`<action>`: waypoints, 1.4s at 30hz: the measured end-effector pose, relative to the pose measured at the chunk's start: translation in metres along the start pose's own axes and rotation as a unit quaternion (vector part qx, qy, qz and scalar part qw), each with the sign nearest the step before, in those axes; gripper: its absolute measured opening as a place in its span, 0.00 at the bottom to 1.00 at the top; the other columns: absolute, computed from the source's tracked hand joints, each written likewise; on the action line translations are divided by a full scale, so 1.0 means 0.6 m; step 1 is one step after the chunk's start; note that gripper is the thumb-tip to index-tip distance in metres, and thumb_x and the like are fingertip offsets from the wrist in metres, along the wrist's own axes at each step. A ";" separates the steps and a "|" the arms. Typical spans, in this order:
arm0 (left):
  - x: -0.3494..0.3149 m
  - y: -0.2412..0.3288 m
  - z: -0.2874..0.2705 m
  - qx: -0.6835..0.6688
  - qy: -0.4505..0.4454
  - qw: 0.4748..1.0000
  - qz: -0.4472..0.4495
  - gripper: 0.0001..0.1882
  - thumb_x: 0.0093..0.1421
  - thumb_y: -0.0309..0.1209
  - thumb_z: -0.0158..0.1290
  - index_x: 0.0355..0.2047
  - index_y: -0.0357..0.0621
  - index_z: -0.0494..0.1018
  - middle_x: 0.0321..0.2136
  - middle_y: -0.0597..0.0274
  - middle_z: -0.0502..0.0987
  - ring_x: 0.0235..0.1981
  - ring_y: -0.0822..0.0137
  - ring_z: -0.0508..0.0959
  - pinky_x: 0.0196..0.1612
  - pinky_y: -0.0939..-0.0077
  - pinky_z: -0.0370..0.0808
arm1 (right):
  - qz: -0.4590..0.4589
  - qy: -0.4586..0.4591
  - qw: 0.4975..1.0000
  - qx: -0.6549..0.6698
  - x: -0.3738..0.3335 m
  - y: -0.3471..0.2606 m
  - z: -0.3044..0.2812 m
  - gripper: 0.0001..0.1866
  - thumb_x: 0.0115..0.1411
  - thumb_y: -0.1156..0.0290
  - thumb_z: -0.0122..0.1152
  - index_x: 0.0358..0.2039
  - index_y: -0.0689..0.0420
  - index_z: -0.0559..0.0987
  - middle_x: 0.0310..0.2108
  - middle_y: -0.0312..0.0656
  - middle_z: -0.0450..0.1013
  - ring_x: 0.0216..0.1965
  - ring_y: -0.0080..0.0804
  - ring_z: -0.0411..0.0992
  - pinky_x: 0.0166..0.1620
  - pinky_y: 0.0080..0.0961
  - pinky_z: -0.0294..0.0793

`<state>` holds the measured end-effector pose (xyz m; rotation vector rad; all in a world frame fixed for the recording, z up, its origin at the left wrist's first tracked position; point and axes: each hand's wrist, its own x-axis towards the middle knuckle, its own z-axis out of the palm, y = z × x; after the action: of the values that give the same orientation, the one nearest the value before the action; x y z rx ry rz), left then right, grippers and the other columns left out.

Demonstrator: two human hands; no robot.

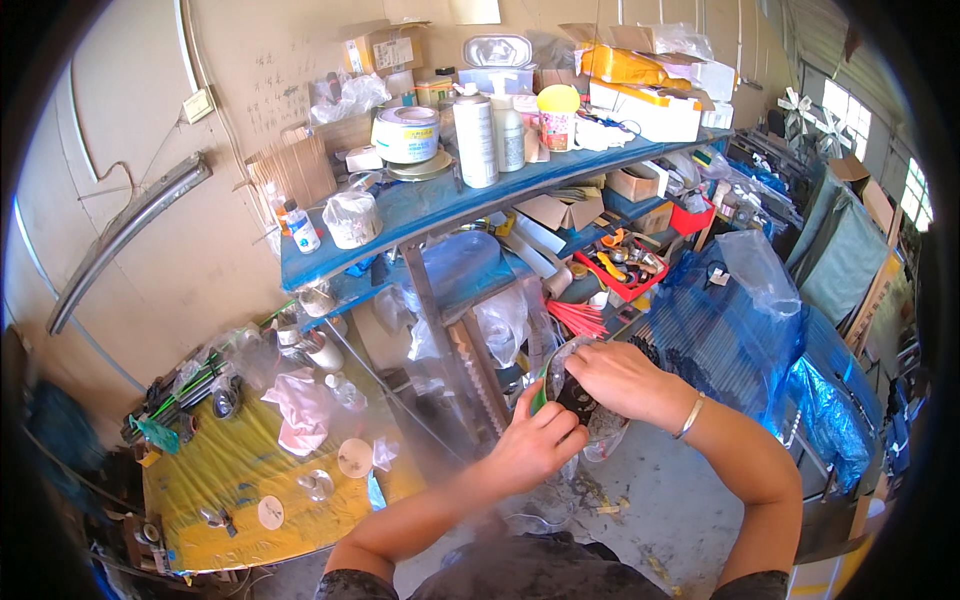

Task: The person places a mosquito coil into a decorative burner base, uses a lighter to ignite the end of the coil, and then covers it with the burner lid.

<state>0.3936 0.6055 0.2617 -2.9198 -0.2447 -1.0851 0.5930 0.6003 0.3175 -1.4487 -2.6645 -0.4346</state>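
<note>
My left hand (537,440) is closed, its index finger and thumb against a narrow green piece (540,398) at the edge of a clear plastic bag (606,446). Just right of it, my right hand (618,378) reaches down over the bag's mouth with fingers curled together. Whatever those fingertips grip is hidden behind the hand. Dark, roundish contents (574,396) show between the two hands. A thin bracelet (690,414) circles my right wrist.
A blue-covered shelf (400,228) ahead carries cans, bottles and boxes. Beneath it sits a red tray (628,284) of tools, with red strips (575,318) nearby. At left stands a yellow-covered table (230,470) with discs and a pink cloth (298,410). Blue sheeting (710,330) lies right.
</note>
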 end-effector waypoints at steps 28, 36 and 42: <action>-0.007 0.034 0.013 0.033 0.001 0.999 0.000 0.10 0.45 0.28 0.55 0.31 0.48 0.73 0.30 0.66 0.70 0.37 0.67 0.72 0.59 0.39 0.57 | -0.092 0.014 0.995 0.039 -0.015 -0.007 0.000 0.06 0.49 0.70 0.54 0.23 0.57 0.78 0.27 0.43 0.73 0.32 0.38 0.75 0.31 0.35 0.74; -0.009 0.038 0.018 0.006 -0.007 1.000 -0.013 0.09 0.45 0.28 0.55 0.30 0.48 0.72 0.30 0.66 0.69 0.37 0.67 0.73 0.59 0.43 0.59 | -0.113 -0.009 0.990 0.081 -0.029 0.001 -0.007 0.06 0.50 0.71 0.54 0.21 0.58 0.76 0.29 0.43 0.71 0.37 0.38 0.73 0.36 0.33 0.74; -0.005 0.045 0.023 0.008 -0.005 1.000 -0.011 0.10 0.45 0.27 0.54 0.31 0.48 0.72 0.30 0.66 0.69 0.37 0.67 0.73 0.59 0.44 0.59 | -0.112 0.002 0.988 0.106 -0.046 0.010 -0.015 0.06 0.52 0.71 0.53 0.25 0.59 0.74 0.30 0.42 0.69 0.37 0.39 0.71 0.38 0.33 0.73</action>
<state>0.4041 0.5796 0.2503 -2.9164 -0.2849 -1.0653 0.6126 0.5782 0.3220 -1.0955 -2.7805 -0.1606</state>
